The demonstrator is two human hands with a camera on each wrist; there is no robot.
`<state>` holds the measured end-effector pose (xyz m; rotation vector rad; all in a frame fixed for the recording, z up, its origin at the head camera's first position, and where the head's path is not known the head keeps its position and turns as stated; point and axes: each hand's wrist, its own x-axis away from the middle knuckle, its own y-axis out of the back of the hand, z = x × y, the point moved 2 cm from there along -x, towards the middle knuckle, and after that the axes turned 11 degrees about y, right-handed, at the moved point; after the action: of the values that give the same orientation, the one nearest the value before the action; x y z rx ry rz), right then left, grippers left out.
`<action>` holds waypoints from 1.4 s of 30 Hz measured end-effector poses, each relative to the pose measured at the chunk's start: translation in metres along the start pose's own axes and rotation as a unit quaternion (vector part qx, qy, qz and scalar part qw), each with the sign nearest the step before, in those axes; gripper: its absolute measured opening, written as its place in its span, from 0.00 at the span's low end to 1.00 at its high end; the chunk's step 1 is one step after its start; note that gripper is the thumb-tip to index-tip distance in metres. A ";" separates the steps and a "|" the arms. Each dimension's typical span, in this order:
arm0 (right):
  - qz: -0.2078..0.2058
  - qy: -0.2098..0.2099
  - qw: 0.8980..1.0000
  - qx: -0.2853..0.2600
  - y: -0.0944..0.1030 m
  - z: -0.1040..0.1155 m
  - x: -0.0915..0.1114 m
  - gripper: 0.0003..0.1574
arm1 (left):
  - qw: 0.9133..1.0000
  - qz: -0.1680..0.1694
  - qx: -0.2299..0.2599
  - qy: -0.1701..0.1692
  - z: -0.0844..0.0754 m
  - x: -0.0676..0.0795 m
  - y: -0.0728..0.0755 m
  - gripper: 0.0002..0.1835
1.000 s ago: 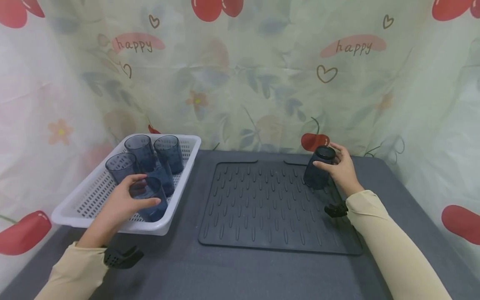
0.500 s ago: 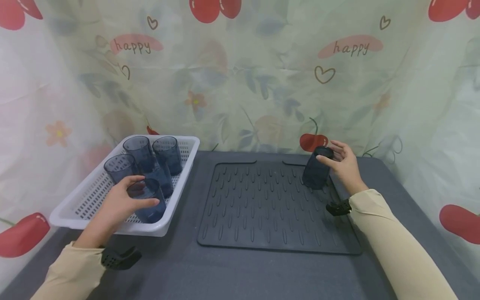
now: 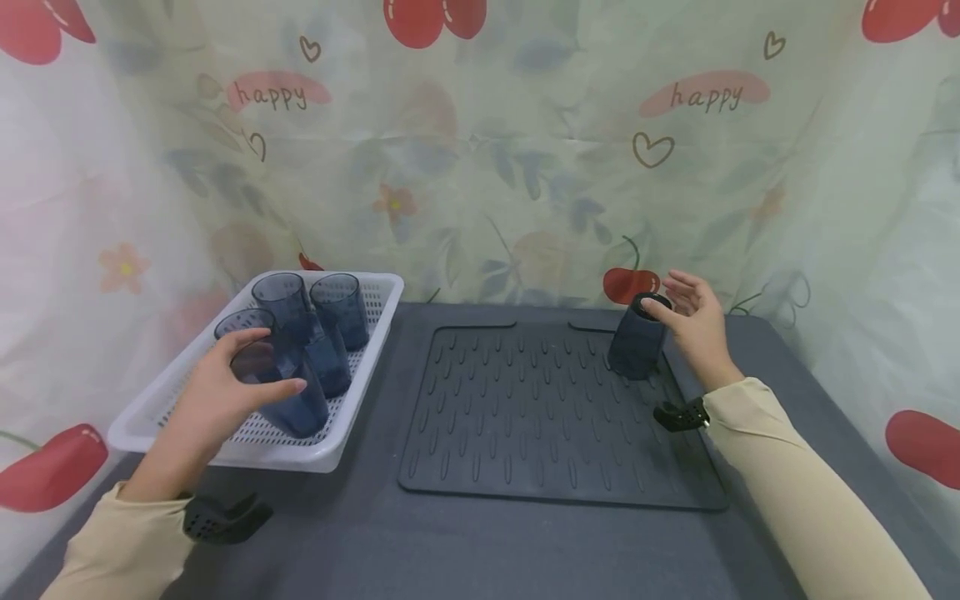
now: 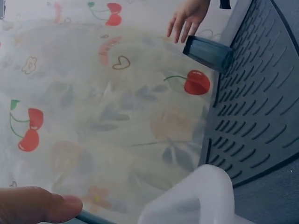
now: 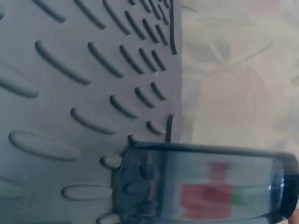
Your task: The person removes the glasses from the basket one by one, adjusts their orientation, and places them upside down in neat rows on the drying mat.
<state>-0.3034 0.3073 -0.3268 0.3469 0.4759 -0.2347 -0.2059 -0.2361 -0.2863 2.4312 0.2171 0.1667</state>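
Observation:
My left hand (image 3: pixel 206 396) grips a blue-tinted drinking glass (image 3: pixel 292 404) near its rim, thumb on the right side. That glass leans to the left inside a white plastic basket (image 3: pixel 322 457). Several similar glasses (image 3: pixel 341 308) stand behind it. Over on the right, another glass (image 3: pixel 636 346) stands upside down at the far right corner of the ribbed dark drying mat (image 3: pixel 525 417). My right hand (image 3: pixel 701 333) is beside its raised base, fingers extended. The left wrist view shows those fingers (image 4: pixel 180 28) straight and off the glass (image 4: pixel 209 53).
The dark grey table (image 3: pixel 480 550) carries the basket on the left and the mat at the centre and right. A patterned curtain (image 3: pixel 480 208) hangs behind and along both sides. Black straps (image 3: pixel 682 414) circle both wrists.
My left hand has shifted left and up, tilting the front glass with it. My right hand has loosened from the upside-down glass, its fingers straightening and drawing away; that glass stays in place.

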 end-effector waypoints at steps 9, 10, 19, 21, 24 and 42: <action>-0.031 0.019 0.999 -0.023 -0.002 0.012 0.001 0.40 | 0.998 -0.052 0.037 -0.020 -0.015 0.017 0.010 0.51; -0.034 0.021 0.999 -0.026 -0.002 0.014 0.002 0.40 | 0.997 -0.057 0.038 -0.025 -0.016 0.019 0.011 0.50; -0.049 0.048 0.995 -0.076 -0.001 0.026 0.008 0.35 | 0.988 -0.106 0.074 -0.086 -0.032 0.038 0.011 0.47; -0.048 0.060 0.993 -0.089 -0.002 0.028 0.009 0.35 | 0.984 -0.116 0.094 -0.101 -0.036 0.042 0.010 0.46; -0.042 0.077 0.990 -0.114 -0.003 0.031 0.011 0.34 | 0.974 -0.130 0.136 -0.123 -0.042 0.048 0.006 0.44; 0.024 0.130 0.979 -0.156 -0.022 0.053 0.033 0.35 | 0.911 -0.026 0.377 -0.166 -0.064 0.054 -0.042 0.37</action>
<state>-0.2600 0.2627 -0.3045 0.0807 0.7503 -0.0638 -0.1695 -0.1535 -0.2611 3.1567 0.2170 -0.4372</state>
